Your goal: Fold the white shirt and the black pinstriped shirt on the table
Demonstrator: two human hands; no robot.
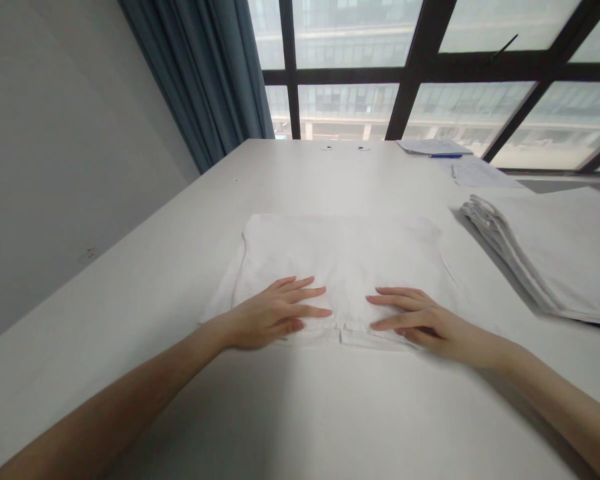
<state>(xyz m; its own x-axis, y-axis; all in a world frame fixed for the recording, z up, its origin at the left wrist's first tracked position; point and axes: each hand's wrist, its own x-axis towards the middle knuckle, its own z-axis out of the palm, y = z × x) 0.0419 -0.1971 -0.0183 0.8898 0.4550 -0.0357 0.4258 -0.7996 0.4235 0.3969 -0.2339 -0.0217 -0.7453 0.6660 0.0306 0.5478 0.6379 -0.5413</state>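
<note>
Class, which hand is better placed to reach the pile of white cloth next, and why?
Probably the right hand: it rests on the right half of the flat cloth, nearer the pile; the left hand lies on the left half.

You can pass between your left hand [280, 312] and right hand [420, 319], or over the table [330, 183] beyond the white cloth [340, 250]; rightward the folded stack [575, 247] blocks you, leftward the wall [80, 160]

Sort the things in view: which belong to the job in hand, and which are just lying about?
In the job:
white cloth, lying under the left hand and right hand
table, beneath it

Lying about:
papers
blue pen
cloth stack, untouched, though possibly related
</note>
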